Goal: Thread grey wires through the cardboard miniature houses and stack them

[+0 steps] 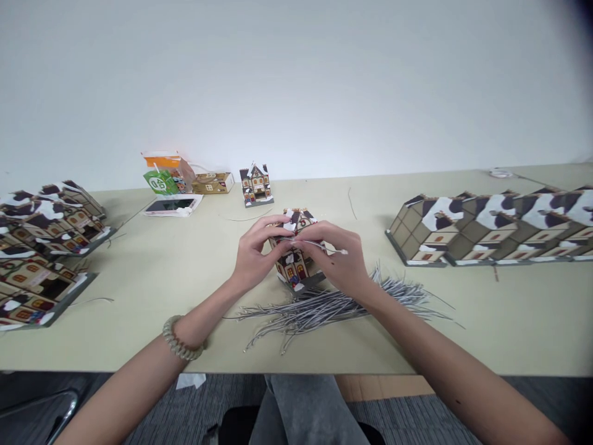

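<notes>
Both hands meet over a small model house (295,270) with dark, snow-patched roofs, which stands on the table in front of me. My left hand (258,250) pinches a thin grey wire (327,248) between thumb and index finger. Against it, my right hand (337,252) pinches the same wire, whose pale end sticks out to the right. The fingers hide the middle of the wire and part of the house's roof. Just below the hands a loose bundle of grey wires (319,314) lies spread sideways, partly under my right forearm.
Several similar houses stand in a row on the right (482,228), and another group (50,241) is on the left. At the back are a single house (256,185), a cardboard piece (213,183), snack bags (169,173) and a phone (172,206). A loose wire (352,203) lies behind my right hand.
</notes>
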The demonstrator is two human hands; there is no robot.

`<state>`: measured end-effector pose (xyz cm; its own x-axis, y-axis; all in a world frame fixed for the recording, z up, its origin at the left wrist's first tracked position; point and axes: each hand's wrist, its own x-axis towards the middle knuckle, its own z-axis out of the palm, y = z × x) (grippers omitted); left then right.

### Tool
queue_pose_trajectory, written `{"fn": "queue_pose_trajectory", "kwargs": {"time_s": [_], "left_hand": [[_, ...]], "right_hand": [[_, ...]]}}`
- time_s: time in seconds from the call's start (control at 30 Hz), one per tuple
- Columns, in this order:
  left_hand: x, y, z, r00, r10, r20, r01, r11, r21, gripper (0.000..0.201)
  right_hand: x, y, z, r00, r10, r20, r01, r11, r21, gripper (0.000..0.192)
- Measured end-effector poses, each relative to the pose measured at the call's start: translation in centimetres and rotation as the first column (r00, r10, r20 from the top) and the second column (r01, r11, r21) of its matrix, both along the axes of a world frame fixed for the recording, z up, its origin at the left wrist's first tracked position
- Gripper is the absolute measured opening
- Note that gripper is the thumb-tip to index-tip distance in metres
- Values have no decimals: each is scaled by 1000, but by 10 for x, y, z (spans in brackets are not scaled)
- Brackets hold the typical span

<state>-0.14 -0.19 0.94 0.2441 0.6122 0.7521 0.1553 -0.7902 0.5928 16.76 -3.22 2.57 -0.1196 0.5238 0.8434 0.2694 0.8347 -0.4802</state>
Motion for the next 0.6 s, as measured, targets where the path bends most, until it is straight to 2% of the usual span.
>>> {"fn": "queue_pose_trajectory", "kwargs": {"time_s": [0.2,0.37,0.6], "left_hand": [[-1,2,-2,1000,-24,6,24,1000,17,11],[-2,2,-1,1000,-9,16,9,1000,-20,6],[-2,3,-2,1000,-13,23,14,999,-51,4]], "right_hand": [[1,5,-3,997,-33,65,34,999,-9,6],[-1,4,-4,999,-51,-19,51,999,13,5],[1,0,-3,980,-153,-126,166,981,103,3]]}}
